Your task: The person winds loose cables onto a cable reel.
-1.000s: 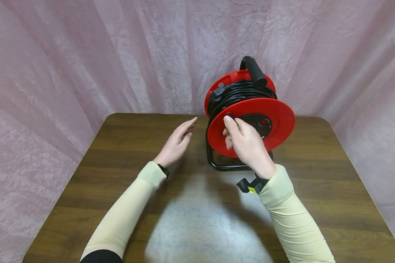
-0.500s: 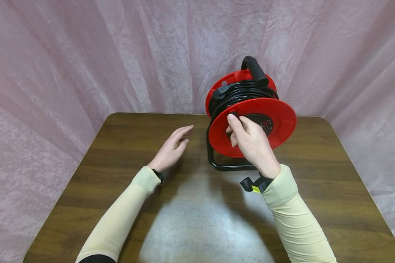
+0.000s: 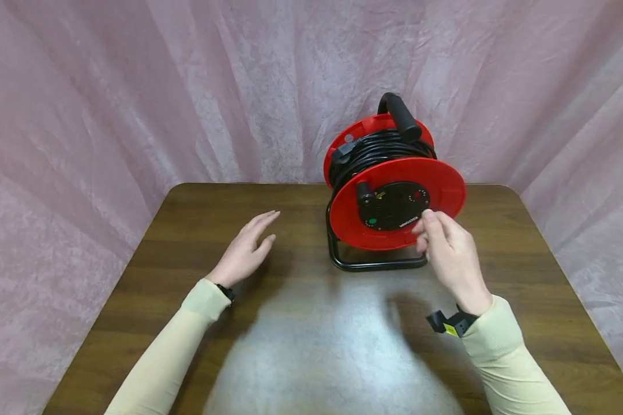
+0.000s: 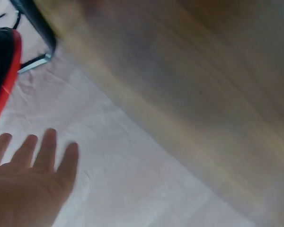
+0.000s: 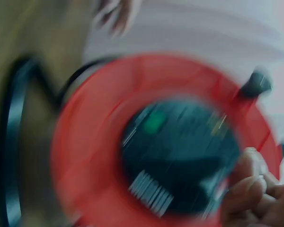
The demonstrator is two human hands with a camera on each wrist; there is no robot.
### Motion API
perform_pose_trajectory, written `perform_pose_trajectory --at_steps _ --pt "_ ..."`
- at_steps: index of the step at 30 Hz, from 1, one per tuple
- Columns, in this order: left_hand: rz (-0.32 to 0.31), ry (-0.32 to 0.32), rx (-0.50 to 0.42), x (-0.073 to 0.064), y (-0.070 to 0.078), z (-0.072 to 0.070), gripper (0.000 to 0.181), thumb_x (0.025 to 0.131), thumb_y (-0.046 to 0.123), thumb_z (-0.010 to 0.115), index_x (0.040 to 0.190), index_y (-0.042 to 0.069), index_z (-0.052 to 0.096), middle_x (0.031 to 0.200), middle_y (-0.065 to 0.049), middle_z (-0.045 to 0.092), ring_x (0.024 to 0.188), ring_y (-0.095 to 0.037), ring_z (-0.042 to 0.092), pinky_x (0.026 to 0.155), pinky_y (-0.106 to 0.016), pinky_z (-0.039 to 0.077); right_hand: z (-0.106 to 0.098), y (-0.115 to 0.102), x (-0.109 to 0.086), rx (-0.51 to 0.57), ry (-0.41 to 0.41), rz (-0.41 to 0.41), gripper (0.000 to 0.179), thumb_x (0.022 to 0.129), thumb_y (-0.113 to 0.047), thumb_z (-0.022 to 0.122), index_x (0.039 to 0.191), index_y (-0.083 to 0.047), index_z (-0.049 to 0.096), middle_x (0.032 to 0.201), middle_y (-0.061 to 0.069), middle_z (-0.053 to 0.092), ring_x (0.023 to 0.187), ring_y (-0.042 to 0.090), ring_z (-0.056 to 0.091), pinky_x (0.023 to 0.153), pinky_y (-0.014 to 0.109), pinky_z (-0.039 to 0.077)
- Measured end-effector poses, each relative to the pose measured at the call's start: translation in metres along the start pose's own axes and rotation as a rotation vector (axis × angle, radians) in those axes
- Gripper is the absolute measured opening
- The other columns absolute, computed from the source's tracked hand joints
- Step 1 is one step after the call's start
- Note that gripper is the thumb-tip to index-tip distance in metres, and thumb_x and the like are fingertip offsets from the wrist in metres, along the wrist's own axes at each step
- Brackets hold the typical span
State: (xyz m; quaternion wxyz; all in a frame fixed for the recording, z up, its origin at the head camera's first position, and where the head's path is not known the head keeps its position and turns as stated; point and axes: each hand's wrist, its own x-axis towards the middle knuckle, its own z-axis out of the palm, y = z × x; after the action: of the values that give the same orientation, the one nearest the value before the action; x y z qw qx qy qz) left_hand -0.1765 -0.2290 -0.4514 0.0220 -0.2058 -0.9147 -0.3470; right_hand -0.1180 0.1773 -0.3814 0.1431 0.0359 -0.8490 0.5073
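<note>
A red cable reel [image 3: 342,225] wound with black cable [image 3: 379,148] stands on its black tube frame [image 3: 379,266] at the back right of the table. Its crank knob [image 3: 365,193] sticks out at the upper left of the front disc. My right hand [image 3: 454,253] is in front of the disc's lower right edge, apart from the knob, its fingers loosely bent and holding nothing. In the right wrist view, blurred, the knob [image 5: 256,85] is free of the fingers. Well left of the reel, my left hand [image 3: 245,249] hovers above the table with fingers extended, touching nothing.
The wooden table [image 3: 187,225] meets a pink curtain [image 3: 249,92] behind it. A plug [image 3: 344,151] is tucked against the wound cable. The reel's carrying handle [image 3: 402,118] rises above the drum.
My right hand has let go of the crank knob and moved right and toward me. The left hand has drawn back left and nearer. The reel stands in the same place.
</note>
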Motion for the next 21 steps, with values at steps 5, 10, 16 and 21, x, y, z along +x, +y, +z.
perform_pose_trajectory --at_steps 5,10,16,21 --pt "-0.076 0.022 0.174 -0.001 -0.014 -0.008 0.067 0.108 0.048 0.047 0.165 0.025 0.021 0.167 -0.010 0.024 0.152 -0.035 0.023 0.120 -0.059 0.018 -0.041 0.065 -0.011 -0.173 0.201 0.074 0.043 0.109 -0.042 0.045 0.107 -0.007 0.069 0.093 0.008 0.069 0.082 0.013 0.063 0.073 0.024 0.046" --pt "-0.127 0.029 0.256 0.009 -0.020 -0.011 0.073 0.107 0.057 0.040 0.166 0.020 0.016 0.169 -0.012 0.017 0.154 -0.036 0.016 0.121 -0.061 0.007 -0.079 0.115 -0.008 -0.349 0.143 0.102 0.052 0.110 -0.038 0.038 0.140 0.000 0.055 0.136 0.027 0.055 0.128 0.045 0.045 0.103 0.057 0.034" --pt "-0.138 -0.001 0.229 0.013 -0.013 -0.009 0.072 0.107 0.059 0.035 0.166 0.026 0.010 0.170 -0.009 0.012 0.155 -0.033 0.013 0.122 -0.059 0.005 -0.091 0.137 -0.002 -0.412 0.034 0.053 0.065 0.110 -0.039 0.034 0.161 0.000 0.023 0.163 0.030 0.021 0.152 0.048 0.007 0.122 0.059 0.003" --pt "-0.098 0.002 0.198 0.020 -0.003 -0.009 0.070 0.108 0.059 0.035 0.165 0.030 0.007 0.171 -0.007 0.009 0.155 -0.034 0.012 0.123 -0.056 0.002 -0.050 0.102 0.014 -0.248 -0.016 -0.135 0.072 0.109 -0.032 0.043 0.166 -0.014 0.003 0.172 0.007 0.002 0.156 0.033 0.005 0.125 0.050 0.004"
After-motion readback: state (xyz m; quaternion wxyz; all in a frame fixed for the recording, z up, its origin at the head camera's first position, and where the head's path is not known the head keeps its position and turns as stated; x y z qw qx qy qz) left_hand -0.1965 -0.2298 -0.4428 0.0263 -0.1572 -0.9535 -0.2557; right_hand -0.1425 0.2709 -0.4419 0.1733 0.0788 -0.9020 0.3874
